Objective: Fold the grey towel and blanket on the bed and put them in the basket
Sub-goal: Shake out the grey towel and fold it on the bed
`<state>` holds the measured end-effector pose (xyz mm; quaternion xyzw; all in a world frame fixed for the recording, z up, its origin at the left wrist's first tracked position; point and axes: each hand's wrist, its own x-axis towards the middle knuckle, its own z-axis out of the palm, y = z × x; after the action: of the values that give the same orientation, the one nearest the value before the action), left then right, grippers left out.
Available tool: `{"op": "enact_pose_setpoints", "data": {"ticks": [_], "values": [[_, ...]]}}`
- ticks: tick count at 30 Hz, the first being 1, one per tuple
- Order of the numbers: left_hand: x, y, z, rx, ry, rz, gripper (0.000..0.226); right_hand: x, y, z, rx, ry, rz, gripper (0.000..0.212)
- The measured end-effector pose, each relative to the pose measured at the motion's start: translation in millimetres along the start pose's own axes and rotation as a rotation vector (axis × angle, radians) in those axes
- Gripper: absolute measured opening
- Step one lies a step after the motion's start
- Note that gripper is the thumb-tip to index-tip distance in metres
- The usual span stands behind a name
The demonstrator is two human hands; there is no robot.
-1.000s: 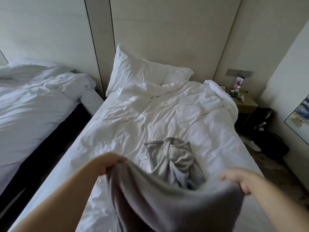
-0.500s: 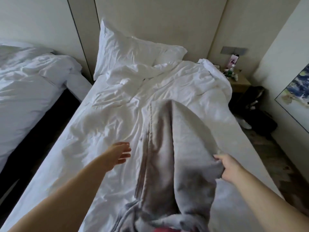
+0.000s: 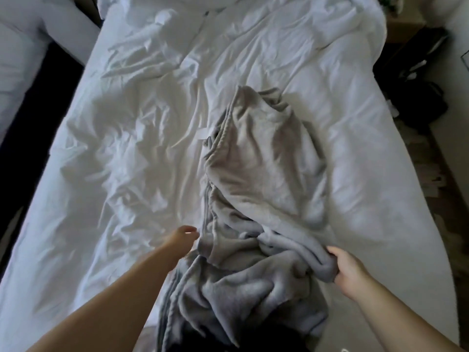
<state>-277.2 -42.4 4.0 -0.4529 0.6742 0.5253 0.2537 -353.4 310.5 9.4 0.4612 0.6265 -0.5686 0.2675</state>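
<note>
A grey blanket [image 3: 256, 204] lies in a long rumpled strip down the middle of the white bed [image 3: 121, 153], bunched at its near end. My right hand [image 3: 347, 269] grips a fold of its near right edge. My left hand [image 3: 181, 238] hovers beside the blanket's left edge with loose fingers, holding nothing. I cannot tell the grey towel apart from the blanket. No basket is in view.
A second white bed [image 3: 22, 47] stands to the left across a dark gap [image 3: 38, 118]. A wooden nightstand [image 3: 403, 24] and dark bags [image 3: 418, 80] sit on the floor to the right of the bed.
The blanket, flung forward from a two-hand hold, has settled flat on the bed. My left hand has let go of it. The camera has tilted down towards the bed.
</note>
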Motion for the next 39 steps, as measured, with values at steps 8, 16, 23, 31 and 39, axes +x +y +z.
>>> {"op": "enact_pose_setpoints", "data": {"ticks": [8, 16, 23, 31, 39], "values": [[72, 8, 53, 0.327, -0.121, 0.017, 0.040, 34, -9, 8, -0.088, 0.082, -0.160, 0.027], [26, 114, 15, -0.265, 0.075, 0.043, 0.023, -48, -114, 34, -0.104, -0.251, 0.003, 0.018], [-78, 238, -68, -0.166, 0.129, 0.426, 0.034, -194, -278, 43, 0.335, -0.476, -0.756, 0.019], [-108, 195, -60, 0.338, 0.060, 0.518, 0.032, -200, -269, 25, 0.223, -0.399, -0.663, 0.009], [-100, 205, -85, -0.088, 0.442, 0.738, 0.035, -144, -245, -4, -0.246, -0.086, -0.482, 0.018]]}}
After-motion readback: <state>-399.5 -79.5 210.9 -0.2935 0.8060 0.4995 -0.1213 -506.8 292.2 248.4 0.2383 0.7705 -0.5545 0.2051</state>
